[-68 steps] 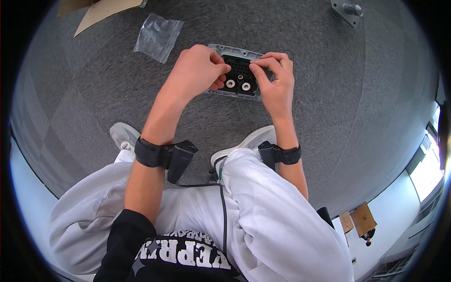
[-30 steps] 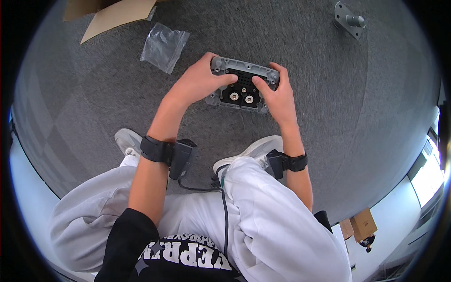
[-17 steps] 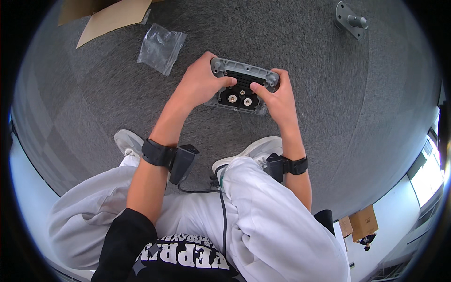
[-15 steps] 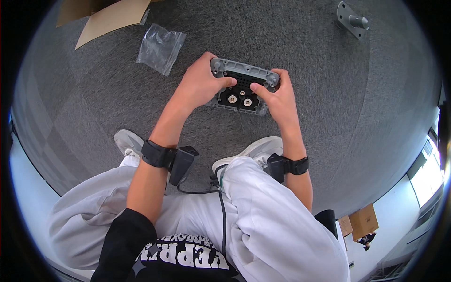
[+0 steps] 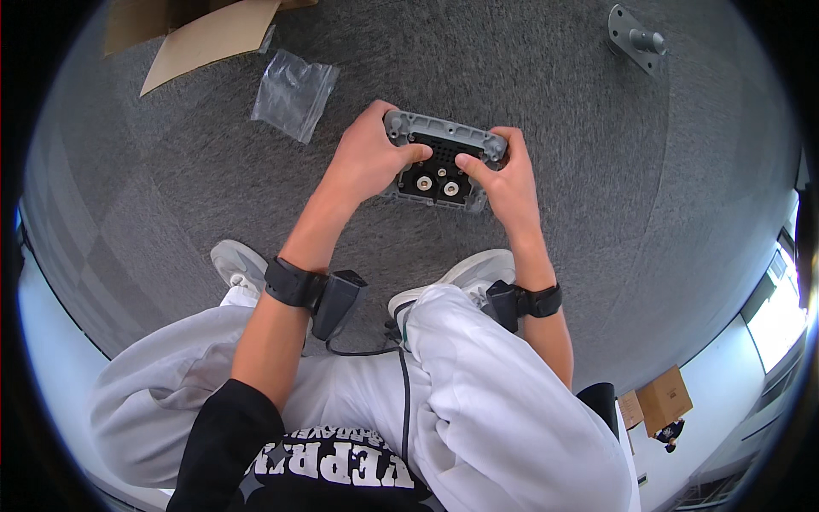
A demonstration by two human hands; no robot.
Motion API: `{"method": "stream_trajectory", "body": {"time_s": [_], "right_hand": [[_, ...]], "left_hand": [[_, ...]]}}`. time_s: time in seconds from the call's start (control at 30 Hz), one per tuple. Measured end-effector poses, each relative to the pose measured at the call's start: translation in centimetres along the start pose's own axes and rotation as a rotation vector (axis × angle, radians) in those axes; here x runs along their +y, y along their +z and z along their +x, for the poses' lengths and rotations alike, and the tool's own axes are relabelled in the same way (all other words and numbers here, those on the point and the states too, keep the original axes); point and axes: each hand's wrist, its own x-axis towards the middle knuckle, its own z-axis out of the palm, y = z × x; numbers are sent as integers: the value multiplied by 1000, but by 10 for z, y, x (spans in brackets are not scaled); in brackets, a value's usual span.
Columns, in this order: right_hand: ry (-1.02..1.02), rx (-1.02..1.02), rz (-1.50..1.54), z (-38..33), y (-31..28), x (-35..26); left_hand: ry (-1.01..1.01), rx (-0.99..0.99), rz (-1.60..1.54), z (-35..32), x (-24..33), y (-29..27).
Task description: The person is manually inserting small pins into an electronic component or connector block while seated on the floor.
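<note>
Between my two hands is a boxy grey metal housing (image 5: 454, 129) with a black inset panel, a grid of small sockets and two round silver terminals. My left hand (image 5: 368, 158) grips its left side, thumb laid over the black panel. On the opposite side my right hand (image 5: 505, 177) holds it the same way, its thumb pressing near the socket grid. Fingers of both hands curl behind the housing, out of sight. The face with the terminals is turned up toward me.
Up and left of the housing, a clear zip bag (image 5: 294, 96) lies on the grey carpet (image 5: 589, 171), near an open cardboard box (image 5: 209, 43). At the far right lies a metal flange with a stub shaft (image 5: 636, 41). Black wrist devices (image 5: 337, 303) with a cable sit on my forearms.
The whole view has shifted slightly, so the floor things sit a touch lower. My hands keep the same hold on the housing.
</note>
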Motion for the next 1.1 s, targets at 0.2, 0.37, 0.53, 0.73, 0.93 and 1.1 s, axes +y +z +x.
{"method": "stream_trajectory", "body": {"time_s": [0.2, 0.37, 0.53, 0.73, 0.93, 1.1], "right_hand": [[-13, -39, -20, 5, -2, -3], [-63, -44, 53, 0, 1, 1], [-97, -63, 116, -6, -1, 2], [-87, -49, 32, -7, -3, 0], [-47, 0, 94, -3, 2, 12], [-29, -5, 82, -3, 5, 7]], "left_hand": [[68, 7, 44, -1, -3, -3], [104, -1, 77, -2, -8, -7], [119, -11, 70, -5, -11, -8], [138, 23, 65, -4, -10, -3], [125, 32, 29, -2, -7, 0], [7, -46, 18, 0, 1, -9]]}}
